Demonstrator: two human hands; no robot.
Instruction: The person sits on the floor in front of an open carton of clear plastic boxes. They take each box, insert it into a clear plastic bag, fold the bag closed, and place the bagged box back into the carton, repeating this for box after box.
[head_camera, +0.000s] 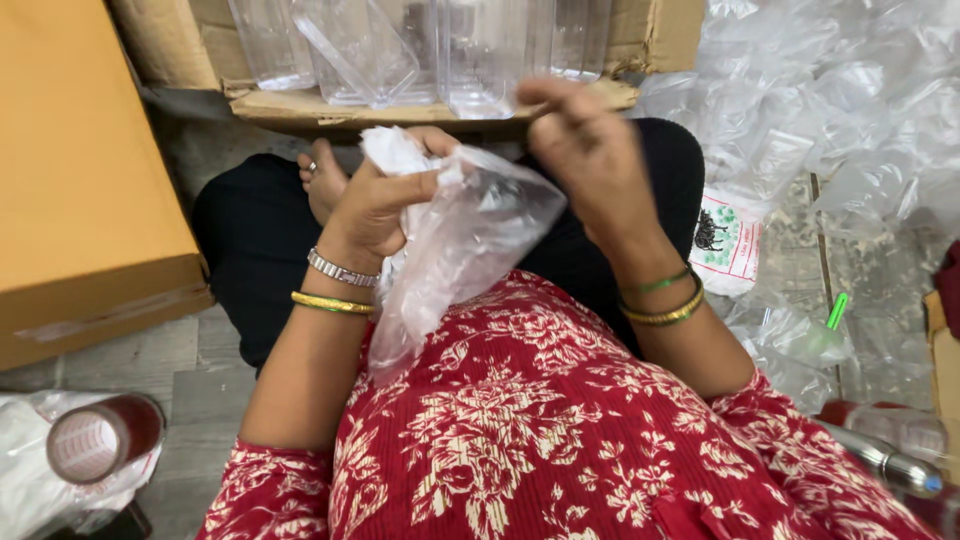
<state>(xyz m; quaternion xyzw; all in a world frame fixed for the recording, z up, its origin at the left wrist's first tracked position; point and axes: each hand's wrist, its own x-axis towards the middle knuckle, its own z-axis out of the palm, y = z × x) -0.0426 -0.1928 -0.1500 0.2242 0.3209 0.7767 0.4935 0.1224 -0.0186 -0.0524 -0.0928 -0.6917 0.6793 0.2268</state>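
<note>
left hand (375, 205) clenched on crinkly clear plastic bag (460, 250); right hand (590, 150) blurred, seemingly pinched empty.

view: single head-worn camera
facing: steeply down over the seated person's lap toward the floor (200, 400)
nearness: close, hands fill the centre
shared: none, only one view

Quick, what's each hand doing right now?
Left hand: closed on the clear plastic bag.
Right hand: raised above the bag, fingers curled; blurred, cannot tell if it holds anything.
</note>
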